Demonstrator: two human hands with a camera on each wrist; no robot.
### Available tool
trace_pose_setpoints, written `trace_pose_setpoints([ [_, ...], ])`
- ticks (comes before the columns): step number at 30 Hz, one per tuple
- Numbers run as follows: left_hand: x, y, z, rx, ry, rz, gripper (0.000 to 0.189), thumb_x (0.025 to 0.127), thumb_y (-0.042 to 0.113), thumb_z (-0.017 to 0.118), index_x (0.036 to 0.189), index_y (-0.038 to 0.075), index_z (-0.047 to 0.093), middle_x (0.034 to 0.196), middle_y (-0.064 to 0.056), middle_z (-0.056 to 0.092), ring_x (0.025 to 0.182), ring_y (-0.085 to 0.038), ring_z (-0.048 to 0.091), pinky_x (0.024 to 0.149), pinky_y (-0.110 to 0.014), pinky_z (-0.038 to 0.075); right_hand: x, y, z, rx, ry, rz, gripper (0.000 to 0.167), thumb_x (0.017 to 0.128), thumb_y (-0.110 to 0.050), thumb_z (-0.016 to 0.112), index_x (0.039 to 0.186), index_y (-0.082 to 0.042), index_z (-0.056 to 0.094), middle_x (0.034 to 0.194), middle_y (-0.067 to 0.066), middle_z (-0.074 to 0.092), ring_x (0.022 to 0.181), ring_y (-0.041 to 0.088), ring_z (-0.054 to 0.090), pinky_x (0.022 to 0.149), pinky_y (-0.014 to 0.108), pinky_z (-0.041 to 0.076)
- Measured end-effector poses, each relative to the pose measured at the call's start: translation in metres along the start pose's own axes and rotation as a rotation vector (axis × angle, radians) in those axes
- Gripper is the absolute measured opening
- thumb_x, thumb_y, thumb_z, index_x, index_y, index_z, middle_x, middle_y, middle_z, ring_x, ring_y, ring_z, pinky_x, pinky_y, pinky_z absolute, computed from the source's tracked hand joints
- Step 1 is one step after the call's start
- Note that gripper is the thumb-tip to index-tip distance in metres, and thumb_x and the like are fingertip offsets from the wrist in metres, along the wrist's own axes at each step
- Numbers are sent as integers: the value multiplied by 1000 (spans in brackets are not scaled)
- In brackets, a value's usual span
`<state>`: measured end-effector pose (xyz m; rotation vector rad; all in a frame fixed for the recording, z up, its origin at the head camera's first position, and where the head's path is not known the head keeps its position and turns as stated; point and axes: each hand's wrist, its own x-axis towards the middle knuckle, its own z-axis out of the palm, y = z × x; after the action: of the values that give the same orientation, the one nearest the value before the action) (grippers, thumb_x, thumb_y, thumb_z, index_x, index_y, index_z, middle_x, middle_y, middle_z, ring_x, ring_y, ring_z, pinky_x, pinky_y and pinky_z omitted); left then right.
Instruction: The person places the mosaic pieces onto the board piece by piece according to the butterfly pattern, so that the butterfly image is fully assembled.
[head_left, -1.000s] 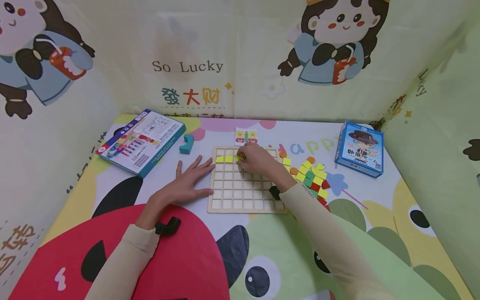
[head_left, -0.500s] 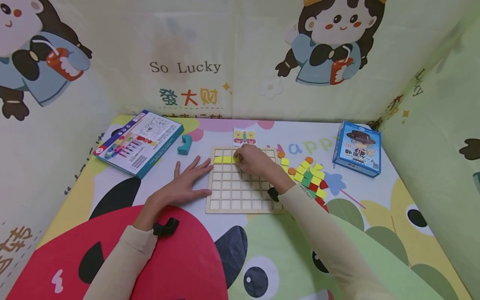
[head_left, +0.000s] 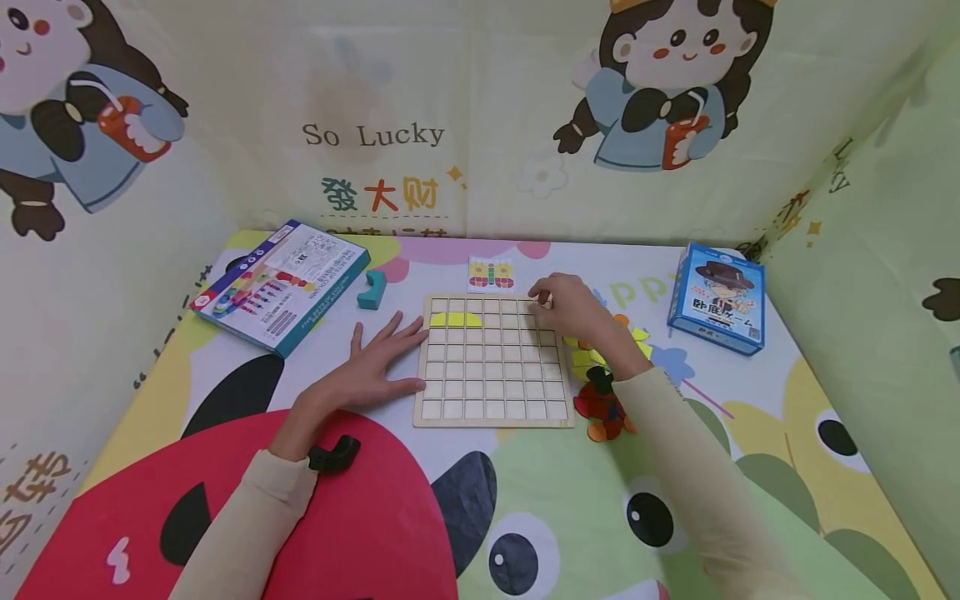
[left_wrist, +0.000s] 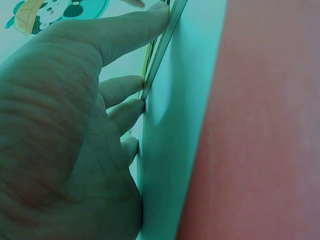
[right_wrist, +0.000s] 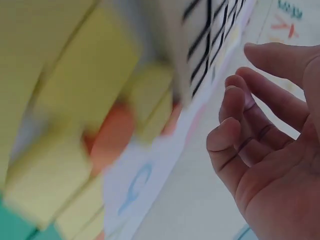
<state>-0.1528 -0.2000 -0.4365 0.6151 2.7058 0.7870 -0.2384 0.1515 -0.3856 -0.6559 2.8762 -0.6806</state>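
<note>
A wooden grid board lies on the table. Three yellow pieces sit side by side in its second row from the back, beginning at the left; the third has a rounded corner. My left hand rests at the board's left side with fingers spread, and in the left wrist view its thumb and fingertips touch the board's edge. Over the board's back right corner hovers my right hand, fingers loosely bent. The right wrist view shows a gap between thumb and fingers, holding nothing.
Loose yellow tiles and red pieces lie right of the board, partly hidden by the right arm. A small pattern card is behind the board. Around them are a large flat box, a teal block and a blue box.
My right hand has let go of the third yellow piece, leaving it in its cell, and has moved right toward the loose tiles. The left hand has stayed in place.
</note>
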Motion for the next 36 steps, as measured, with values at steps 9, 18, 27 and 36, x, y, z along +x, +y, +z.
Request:
trace_pose_setpoints([
  [9,0,2,-3,-7,-4,1,95,90,53,76,168,25,32,180,-3,20,169,-36,1,122,-78,-19,-10,32,-9,-72,7,148,27,101,-18,70,118,3,74,107,19,71,96,31,60,89,44,56],
  [18,0,3,-4,-15,-6,1,95,89,53,76,168,25,32,180,-4,21,169,-37,1,122,-78,-19,-9,38,-4,-89,-5,201,27,103,-20,69,117,1,75,109,20,73,95,31,63,88,44,59],
  [27,-1,1,-3,-24,-4,8,95,89,52,77,168,24,32,180,-5,21,169,-37,2,122,-79,-18,-9,38,-3,-78,-12,292,32,104,-25,68,124,-1,72,118,20,70,104,32,63,88,43,61],
  [36,-1,1,-2,-24,-5,2,95,89,52,77,168,24,32,180,-4,21,169,-36,2,122,-78,-18,-11,39,-3,-74,-26,290,36,102,-27,70,124,2,73,115,20,70,102,32,61,87,44,59],
])
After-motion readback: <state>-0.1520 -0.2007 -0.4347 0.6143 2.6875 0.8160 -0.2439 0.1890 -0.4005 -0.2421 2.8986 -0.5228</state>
